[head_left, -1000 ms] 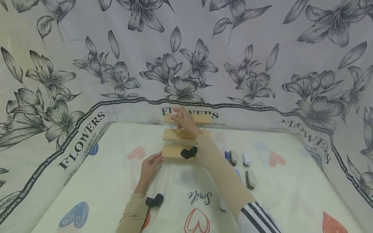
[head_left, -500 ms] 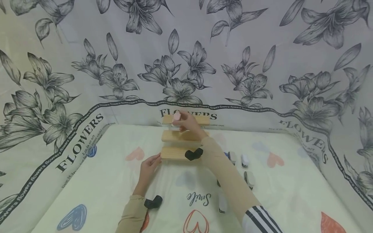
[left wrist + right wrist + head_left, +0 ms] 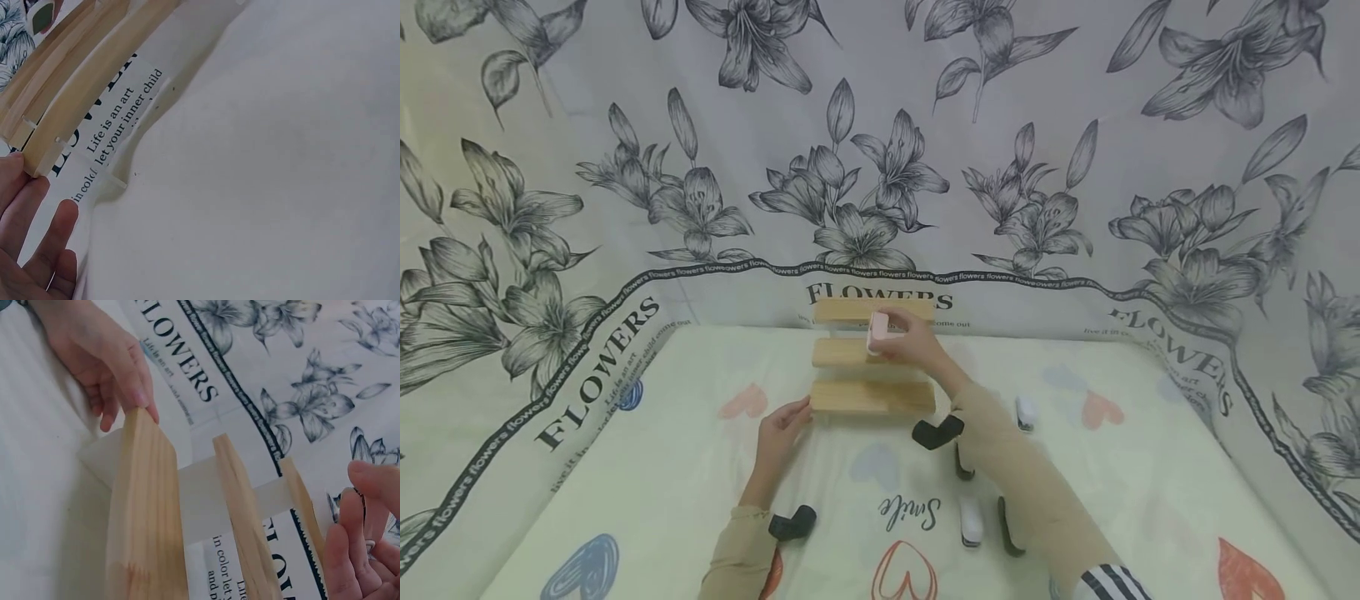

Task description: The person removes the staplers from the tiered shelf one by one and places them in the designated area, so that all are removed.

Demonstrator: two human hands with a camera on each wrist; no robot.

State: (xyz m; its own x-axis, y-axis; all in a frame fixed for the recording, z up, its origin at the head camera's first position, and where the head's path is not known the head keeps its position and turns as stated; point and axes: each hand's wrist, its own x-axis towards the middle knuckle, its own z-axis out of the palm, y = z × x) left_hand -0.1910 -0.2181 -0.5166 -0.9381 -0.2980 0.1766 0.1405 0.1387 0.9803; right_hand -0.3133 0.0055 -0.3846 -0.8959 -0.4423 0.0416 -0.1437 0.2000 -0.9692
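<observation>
A three-tier wooden display rack [image 3: 872, 397] with clear side supports stands at the back of the table. My left hand [image 3: 782, 429] pinches the left end of its lowest board, thumb and fingers at the corner in the right wrist view. My right hand [image 3: 917, 346] holds a small pink stapler-shaped thing [image 3: 878, 332] between thumb and fingers, upright in front of the upper and middle boards. The left wrist view shows the fingers of my left hand [image 3: 31, 237] at the board's end. The boards bear no visible items.
Right of the rack lie several similar small things: a white one [image 3: 1026, 412], another pale one [image 3: 972, 521] and a dark-based one [image 3: 1011, 529], partly behind my right sleeve. A flower-printed curtain [image 3: 880, 167] hangs close behind the rack.
My right hand has come down and right from the top board, carrying the pink stapler-shaped thing. My left hand keeps its hold on the lowest board.
</observation>
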